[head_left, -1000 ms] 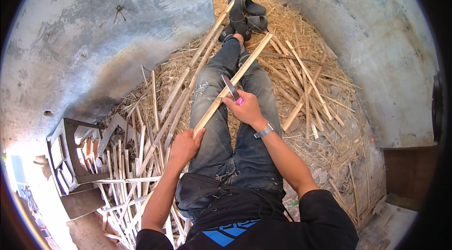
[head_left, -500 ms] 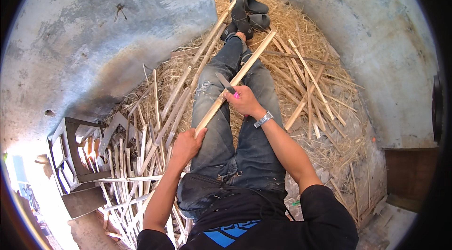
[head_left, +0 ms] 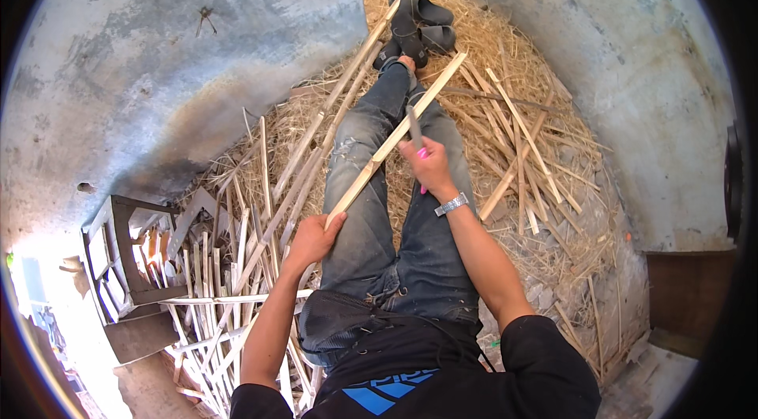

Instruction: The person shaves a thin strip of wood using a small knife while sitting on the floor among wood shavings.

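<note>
A long, pale bamboo strip lies slantwise over my outstretched legs in dark jeans. My left hand is closed round its near end, above my left thigh. In my right hand is a knife with a grey blade; bits of its pink handle show between the fingers. The blade points away from me and its tip lies against or just over the strip, around its middle; I cannot tell whether they touch. A metal watch circles my right wrist.
Split strips lie in a loose heap on straw to the right. More sticks crowd the left side, beside a dark frame. Dark shoes are at my feet. Grey walls rise on both sides.
The knife has moved up and to the right along the bamboo strip, its blade turning more upright. My left hand keeps its hold at the near end.
</note>
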Action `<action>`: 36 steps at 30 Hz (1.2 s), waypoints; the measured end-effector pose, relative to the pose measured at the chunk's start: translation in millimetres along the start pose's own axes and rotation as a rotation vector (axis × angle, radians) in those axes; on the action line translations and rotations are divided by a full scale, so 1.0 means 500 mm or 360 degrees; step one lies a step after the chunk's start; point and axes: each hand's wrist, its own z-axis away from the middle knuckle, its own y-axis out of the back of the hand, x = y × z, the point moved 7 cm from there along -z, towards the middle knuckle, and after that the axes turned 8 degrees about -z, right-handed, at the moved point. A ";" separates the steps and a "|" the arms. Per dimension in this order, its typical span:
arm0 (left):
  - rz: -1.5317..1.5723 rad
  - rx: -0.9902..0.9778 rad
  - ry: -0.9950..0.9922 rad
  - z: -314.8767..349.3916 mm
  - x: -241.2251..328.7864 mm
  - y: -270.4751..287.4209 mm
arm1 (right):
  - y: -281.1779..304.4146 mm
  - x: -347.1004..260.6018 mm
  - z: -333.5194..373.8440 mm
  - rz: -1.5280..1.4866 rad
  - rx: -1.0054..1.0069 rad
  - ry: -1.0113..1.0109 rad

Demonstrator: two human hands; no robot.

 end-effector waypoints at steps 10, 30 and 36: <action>0.0157 -0.0133 0.0032 -0.006 -0.020 -0.007 | 0.023 -0.025 0.041 0.0022 0.0086 -0.0150; 0.0764 -0.0563 0.0163 -0.032 -0.061 -0.042 | -0.071 -0.032 0.098 0.0965 -0.0337 0.0019; 0.0512 -0.0441 0.0096 -0.028 -0.035 -0.021 | -0.003 -0.017 0.013 0.1240 -0.0082 -0.0036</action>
